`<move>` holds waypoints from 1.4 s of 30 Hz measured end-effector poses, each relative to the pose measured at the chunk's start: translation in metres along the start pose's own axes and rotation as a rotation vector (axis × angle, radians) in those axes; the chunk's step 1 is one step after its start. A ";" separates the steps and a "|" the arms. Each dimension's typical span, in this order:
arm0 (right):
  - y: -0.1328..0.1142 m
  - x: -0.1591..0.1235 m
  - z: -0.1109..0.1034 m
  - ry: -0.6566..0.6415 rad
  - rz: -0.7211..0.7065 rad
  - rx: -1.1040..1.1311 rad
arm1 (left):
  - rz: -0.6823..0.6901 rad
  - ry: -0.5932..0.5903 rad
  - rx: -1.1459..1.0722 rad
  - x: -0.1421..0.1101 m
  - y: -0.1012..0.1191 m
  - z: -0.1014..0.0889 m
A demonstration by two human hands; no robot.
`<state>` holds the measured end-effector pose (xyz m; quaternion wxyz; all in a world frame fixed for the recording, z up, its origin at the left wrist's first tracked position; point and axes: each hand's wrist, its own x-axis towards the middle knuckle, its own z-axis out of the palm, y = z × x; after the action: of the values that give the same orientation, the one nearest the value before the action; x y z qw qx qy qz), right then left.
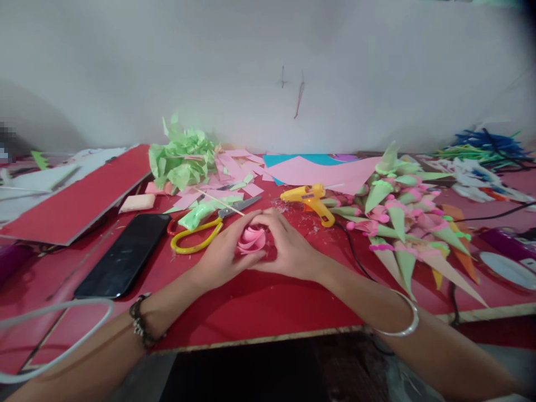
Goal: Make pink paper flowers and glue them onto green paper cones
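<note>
Between my two hands is a pink paper flower (252,240) with curled, overlapping petals, held just above the red table (259,307). My left hand (224,248) curves around its left side, the thumb lying along the lower edge. My right hand (288,245) wraps its right side, and the fingertips of both hands meet over the top. A thin pale stick (220,201) slants up and left from behind my left fingers; whether it joins the flower is hidden. Yellow-handled scissors (196,239) lie left of my left hand. A yellow glue gun (312,201) rests beyond my right hand.
At left lie a black phone (125,257) and a red board (84,195). Crumpled green paper (184,153) and pink paper scraps (234,164) lie at the back. Several paper cone flowers (397,218) are piled right, near a black cord (355,254). A white cable (54,307) loops at lower left.
</note>
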<state>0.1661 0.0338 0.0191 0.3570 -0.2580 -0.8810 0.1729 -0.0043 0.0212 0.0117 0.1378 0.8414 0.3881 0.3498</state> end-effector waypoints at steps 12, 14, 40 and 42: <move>0.000 -0.001 -0.003 0.097 -0.003 0.019 | 0.029 0.048 0.102 0.003 -0.002 0.000; 0.000 0.000 -0.003 0.129 0.001 0.021 | 0.032 0.032 0.110 0.004 -0.001 0.000; -0.001 0.002 -0.001 0.143 0.099 0.168 | -0.049 -0.026 0.042 0.002 -0.002 0.002; -0.001 0.003 -0.001 0.134 0.103 0.169 | -0.069 -0.039 0.024 0.001 -0.001 0.003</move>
<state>0.1649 0.0351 0.0217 0.4264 -0.2828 -0.8230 0.2469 -0.0025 0.0231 0.0101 0.1472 0.8357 0.4183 0.3239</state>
